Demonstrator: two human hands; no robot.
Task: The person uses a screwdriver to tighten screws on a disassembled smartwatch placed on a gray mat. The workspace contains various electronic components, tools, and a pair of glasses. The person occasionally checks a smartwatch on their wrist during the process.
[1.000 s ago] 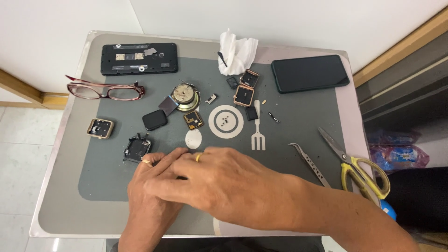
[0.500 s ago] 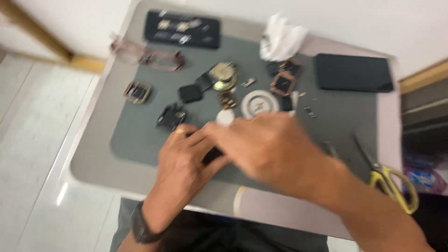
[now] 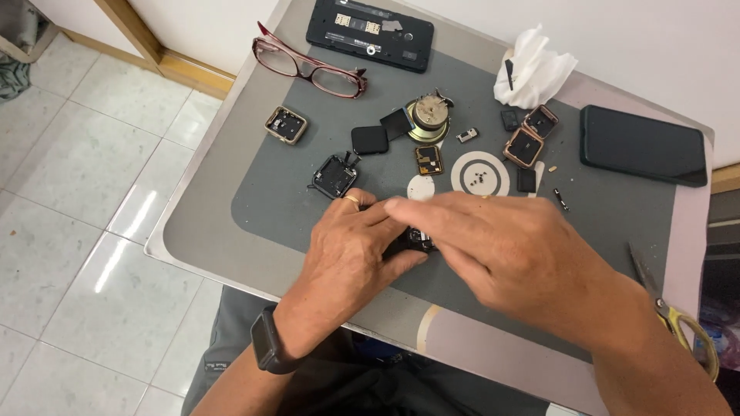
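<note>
left hand [image 3: 348, 254]: cupped round a small black watch module [image 3: 416, 240], fingers curled and pressed together at its left side, gold ring on 1 of them, black wristband on the wrist.
watch module: sits low on the grey mat [image 3: 262, 192], right between both hands, mostly hidden, so can't tell which face is up.
right hand [image 3: 512, 258]: comes in over the top, fingertips bunched and pinching at the module's upper edge; can't tell if a tool is in there.
doing it well: I'd say keep the left grip steady and low on the mat, and work with light fingertip pressure only.
clutter: open square case [image 3: 334, 176] just above the left hand, white disc [image 3: 420, 188] just behind the fingers, easy to bump.
further right: scissors [image 3: 672, 314] near the right forearm, dark phone [image 3: 642, 145] well apart.
</note>
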